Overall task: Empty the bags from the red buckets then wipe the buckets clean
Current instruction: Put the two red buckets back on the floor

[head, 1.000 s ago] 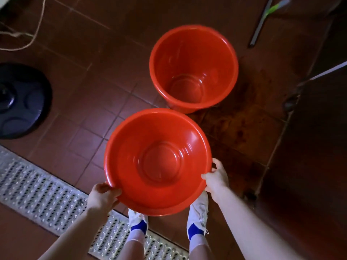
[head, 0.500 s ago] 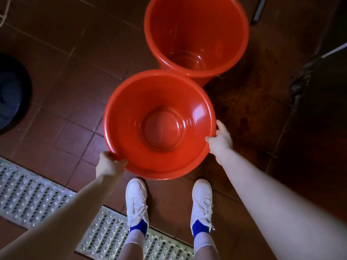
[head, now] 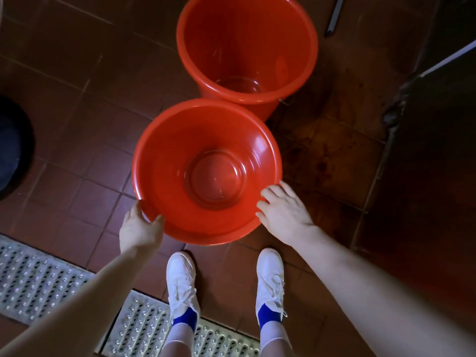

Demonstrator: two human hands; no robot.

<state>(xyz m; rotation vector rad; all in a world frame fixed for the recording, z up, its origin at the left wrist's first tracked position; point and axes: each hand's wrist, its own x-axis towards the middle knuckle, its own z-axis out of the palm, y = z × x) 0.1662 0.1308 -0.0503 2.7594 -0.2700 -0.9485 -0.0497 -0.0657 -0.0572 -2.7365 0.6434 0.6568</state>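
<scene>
Two empty red buckets are in view, with no bags in them. The far red bucket (head: 206,34) stands upright on the brown tile floor. The near red bucket (head: 164,161) sits low, just in front of my feet, its far rim overlapping the far bucket's base; whether it rests on the floor I cannot tell. My left hand (head: 139,230) grips its rim at the lower left, thumb over the edge. My right hand (head: 283,215) holds the rim at the lower right, fingers laid over the edge.
My white shoes (head: 181,282) stand on the edge of a perforated metal drain grate (head: 33,276). A dark round object (head: 13,148) lies at the far left. A stained floor patch (head: 322,150), a dark wall (head: 438,163) and a leaning pole (head: 334,16) are on the right.
Both hands have lowered the near bucket toward the floor and closer to the far bucket. The view has moved down and forward, so the far bucket now looks larger.
</scene>
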